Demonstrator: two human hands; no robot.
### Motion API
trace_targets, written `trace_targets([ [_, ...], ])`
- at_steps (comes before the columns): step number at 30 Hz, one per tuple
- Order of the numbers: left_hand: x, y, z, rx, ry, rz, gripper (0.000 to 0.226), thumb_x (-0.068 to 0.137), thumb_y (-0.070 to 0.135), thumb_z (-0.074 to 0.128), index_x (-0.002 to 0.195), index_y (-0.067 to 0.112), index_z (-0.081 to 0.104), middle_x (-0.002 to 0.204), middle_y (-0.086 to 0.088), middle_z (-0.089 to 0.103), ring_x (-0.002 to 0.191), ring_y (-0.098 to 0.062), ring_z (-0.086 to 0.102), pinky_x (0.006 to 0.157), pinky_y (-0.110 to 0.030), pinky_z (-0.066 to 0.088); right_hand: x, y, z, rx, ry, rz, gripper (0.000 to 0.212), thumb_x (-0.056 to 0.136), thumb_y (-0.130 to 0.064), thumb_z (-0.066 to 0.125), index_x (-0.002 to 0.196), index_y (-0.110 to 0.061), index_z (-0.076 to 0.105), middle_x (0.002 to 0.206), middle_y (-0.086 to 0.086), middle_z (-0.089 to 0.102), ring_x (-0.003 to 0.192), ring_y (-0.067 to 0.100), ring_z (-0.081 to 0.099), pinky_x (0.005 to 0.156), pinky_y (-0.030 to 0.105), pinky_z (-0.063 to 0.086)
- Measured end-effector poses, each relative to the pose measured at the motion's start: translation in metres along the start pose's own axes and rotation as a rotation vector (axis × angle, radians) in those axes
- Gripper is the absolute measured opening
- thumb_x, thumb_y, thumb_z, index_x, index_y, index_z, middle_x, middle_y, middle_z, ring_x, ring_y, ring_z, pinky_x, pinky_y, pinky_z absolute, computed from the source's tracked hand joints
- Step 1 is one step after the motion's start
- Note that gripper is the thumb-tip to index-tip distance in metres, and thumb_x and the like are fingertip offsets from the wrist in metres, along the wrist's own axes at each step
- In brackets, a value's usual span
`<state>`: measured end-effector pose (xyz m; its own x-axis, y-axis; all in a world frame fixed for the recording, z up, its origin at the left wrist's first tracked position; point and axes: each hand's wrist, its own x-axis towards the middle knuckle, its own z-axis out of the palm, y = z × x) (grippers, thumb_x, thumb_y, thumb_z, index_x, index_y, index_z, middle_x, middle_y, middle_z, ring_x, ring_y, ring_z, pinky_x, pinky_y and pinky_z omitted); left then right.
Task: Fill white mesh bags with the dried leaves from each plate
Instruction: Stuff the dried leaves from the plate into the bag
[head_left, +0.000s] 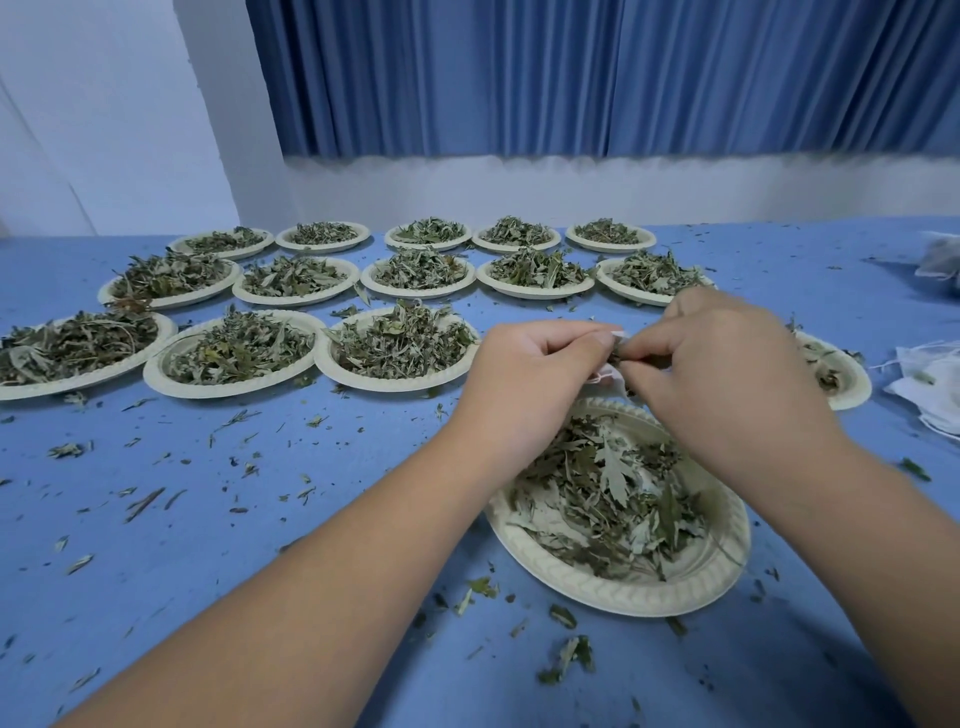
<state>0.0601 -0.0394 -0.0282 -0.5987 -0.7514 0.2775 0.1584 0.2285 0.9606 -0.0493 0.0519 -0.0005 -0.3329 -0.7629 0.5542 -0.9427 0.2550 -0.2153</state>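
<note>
A white mesh bag (607, 376), mostly hidden, is held between two hands just over the 12 o'clock rim of the near plate (623, 590), where dried leaves (602, 493) lie thinned enough to show bare patches of the plate. The left hand (530, 374), fingers curled, pinches the bag at its mouth. The right hand (727, 364) grips a small tuft of leaves between thumb and fingertips, right at that mouth. How full the bag is cannot be told.

By this evidence the job is in its early part. The near plate looks partly emptied, and a right plate (860, 387) at 3 o'clock of the hands holds only scraps, suggesting it is already done. From 9 to 12 o'clock, three rows of full plates (395, 385) sit heaped and apparently untouched, so most of the filling is left.

Spare bags (930, 384), flat and white, lie at the 3 o'clock edge of the tabletop (260, 519). Beyond them, at 2 o'clock, is a blurred greyish heap (940, 260), perhaps filled bags, though that is too unclear to say. Leaf crumbs litter the blue tabletop on all sides of the near plate. A blue curtain (571, 78) hangs on the wall at 12 o'clock.
</note>
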Motion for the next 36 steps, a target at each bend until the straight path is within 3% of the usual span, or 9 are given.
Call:
trace_targets([
  [13, -0.001, 0.001, -0.001, 0.023, -0.012, 0.036, 0.016, 0.094, 0.012, 0.061, 0.098, 0.010, 0.076, 0.047, 0.019, 0.056, 0.040, 0.006, 0.049, 0.043, -0.004, 0.033, 0.001, 0.002, 0.002, 0.090, 0.011, -0.018, 0.008, 0.079, -0.026, 0.070, 0.079, -0.023, 0.077, 0.073, -0.004, 0.048, 0.070, 0.016, 0.048, 0.063, 0.031, 0.039],
  [18, -0.001, 0.005, -0.007, -0.027, 0.050, 0.009, 0.015, 0.095, 0.014, 0.060, 0.095, 0.013, 0.075, 0.044, 0.018, 0.051, 0.036, 0.002, 0.045, 0.041, -0.006, 0.032, 0.003, 0.010, -0.020, 0.327, 0.117, -0.035, 0.008, 0.081, -0.041, 0.065, 0.087, -0.041, 0.070, 0.078, -0.013, 0.053, 0.068, -0.007, 0.047, 0.059, 0.004, 0.030],
  [20, 0.000, 0.007, -0.009, -0.056, 0.089, -0.017, 0.014, 0.094, 0.015, 0.061, 0.093, 0.016, 0.075, 0.047, 0.017, 0.053, 0.037, 0.001, 0.045, 0.041, -0.008, 0.033, 0.004, 0.016, -0.026, 0.349, 0.111, -0.022, 0.020, 0.077, -0.050, 0.065, 0.096, -0.042, 0.068, 0.082, -0.017, 0.048, 0.072, -0.010, 0.048, 0.066, 0.007, 0.031],
  [22, 0.001, 0.008, -0.009, -0.092, 0.112, -0.030, 0.013, 0.093, 0.015, 0.062, 0.093, 0.015, 0.075, 0.047, 0.015, 0.051, 0.036, -0.001, 0.041, 0.040, -0.012, 0.033, 0.005, 0.019, -0.029, 0.344, -0.032, 0.004, 0.054, 0.063, -0.064, 0.066, 0.112, -0.042, 0.062, 0.093, -0.019, 0.046, 0.076, -0.007, 0.053, 0.076, 0.019, 0.040],
  [24, 0.001, 0.008, -0.010, -0.106, 0.118, -0.034, 0.013, 0.094, 0.016, 0.061, 0.092, 0.016, 0.074, 0.045, 0.012, 0.047, 0.035, -0.004, 0.033, 0.041, -0.015, 0.029, 0.005, 0.020, -0.026, 0.280, -0.160, -0.007, 0.067, 0.056, -0.061, 0.072, 0.118, -0.040, 0.057, 0.101, -0.018, 0.048, 0.077, -0.003, 0.057, 0.081, 0.025, 0.045],
  [27, 0.001, 0.007, -0.009, -0.091, 0.120, -0.028, 0.013, 0.094, 0.017, 0.061, 0.091, 0.018, 0.074, 0.045, 0.014, 0.048, 0.035, -0.003, 0.034, 0.041, -0.014, 0.029, 0.005, 0.016, -0.022, 0.244, -0.096, -0.059, 0.042, 0.067, -0.036, 0.080, 0.106, -0.031, 0.066, 0.094, -0.014, 0.056, 0.073, -0.002, 0.058, 0.074, 0.017, 0.045],
  [30, 0.001, 0.007, -0.009, -0.094, 0.120, -0.027, 0.013, 0.094, 0.015, 0.061, 0.094, 0.015, 0.074, 0.045, 0.016, 0.051, 0.035, 0.000, 0.041, 0.039, -0.011, 0.031, 0.004, 0.014, -0.021, 0.323, 0.020, -0.083, 0.018, 0.072, -0.030, 0.078, 0.089, -0.029, 0.071, 0.079, -0.018, 0.061, 0.074, -0.004, 0.058, 0.065, 0.007, 0.043],
  [33, 0.001, 0.007, -0.010, -0.088, 0.112, -0.023, 0.015, 0.095, 0.015, 0.060, 0.099, 0.013, 0.074, 0.044, 0.015, 0.048, 0.035, -0.002, 0.037, 0.040, -0.012, 0.031, 0.006, 0.018, -0.020, 0.423, 0.002, 0.051, 0.028, 0.072, -0.040, 0.074, 0.098, -0.037, 0.067, 0.088, -0.018, 0.064, 0.069, -0.002, 0.061, 0.065, 0.017, 0.047],
  [36, 0.000, 0.008, -0.009, -0.071, 0.085, -0.015, 0.016, 0.095, 0.017, 0.060, 0.098, 0.016, 0.076, 0.049, 0.006, 0.045, 0.036, -0.007, 0.031, 0.041, -0.017, 0.028, 0.007, 0.021, -0.012, 0.563, -0.211, 0.246, 0.044, 0.073, -0.041, 0.075, 0.114, -0.034, 0.060, 0.103, -0.012, 0.063, 0.066, 0.010, 0.069, 0.068, 0.031, 0.056],
])
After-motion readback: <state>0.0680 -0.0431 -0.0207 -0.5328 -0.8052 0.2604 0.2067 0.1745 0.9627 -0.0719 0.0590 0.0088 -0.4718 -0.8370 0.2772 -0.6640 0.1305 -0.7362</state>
